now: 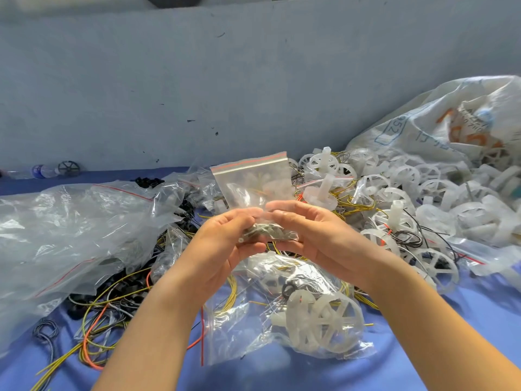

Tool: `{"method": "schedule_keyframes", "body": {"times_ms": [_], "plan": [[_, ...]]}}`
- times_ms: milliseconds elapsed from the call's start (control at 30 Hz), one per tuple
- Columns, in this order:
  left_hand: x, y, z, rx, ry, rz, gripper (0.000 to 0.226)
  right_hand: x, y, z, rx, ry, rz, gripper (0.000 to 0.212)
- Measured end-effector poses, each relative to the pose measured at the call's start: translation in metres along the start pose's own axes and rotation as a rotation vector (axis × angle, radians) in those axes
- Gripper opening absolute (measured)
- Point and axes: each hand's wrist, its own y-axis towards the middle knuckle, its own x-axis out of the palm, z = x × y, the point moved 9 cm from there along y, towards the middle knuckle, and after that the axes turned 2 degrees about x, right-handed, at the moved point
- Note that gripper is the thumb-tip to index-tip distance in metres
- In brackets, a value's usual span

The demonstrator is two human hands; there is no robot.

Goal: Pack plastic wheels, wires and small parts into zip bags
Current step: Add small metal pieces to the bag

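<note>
Spill risk
My left hand (225,246) and right hand (313,235) pinch the zip bag (253,182) base; tilting could dump parts (263,232).

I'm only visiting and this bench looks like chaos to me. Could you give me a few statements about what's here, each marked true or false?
1. The left hand and the right hand both hold the small zip bag. True.
2. The held bag's closing strip is blue. False: the strip is red.
3. The pile of white plastic wheels lies to the person's right. True.
4. The table is covered in green. False: the cloth is blue.
5. A packed bag with a wheel inside lies on the cloth below the hands. True.
</note>
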Motion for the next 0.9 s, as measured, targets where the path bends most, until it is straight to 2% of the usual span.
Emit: {"method": "schedule_keyframes", "body": {"times_ms": [100,200,300,400,633,767,900], "plan": [[0.000,0.000,-0.002,-0.049,-0.051,0.002,0.026,0.006,-0.002,-0.005,-0.061,-0.173,-0.015,0.046],[0.000,-0.002,-0.002,-0.064,-0.084,-0.041,0.026,0.003,-0.005,-0.014,-0.154,-0.326,0.073,0.038],[0.003,-0.004,0.001,-0.021,-0.007,-0.104,0.036,-0.001,-0.006,-0.017,-0.191,-0.309,0.133,0.026],[0.003,-0.003,0.005,0.070,0.208,-0.091,0.044,-0.005,-0.006,-0.018,-0.172,-0.287,0.180,0.020],[0.000,-0.005,0.017,0.259,0.288,-0.016,0.014,-0.014,-0.006,-0.013,-0.113,-0.325,0.269,0.025],[-0.001,-0.004,0.015,0.222,0.274,-0.003,0.017,-0.011,-0.006,-0.012,-0.128,-0.281,0.184,0.026],[-0.001,-0.005,0.011,0.203,0.291,-0.049,0.019,-0.009,-0.004,-0.008,-0.104,-0.112,0.125,0.021]]}}
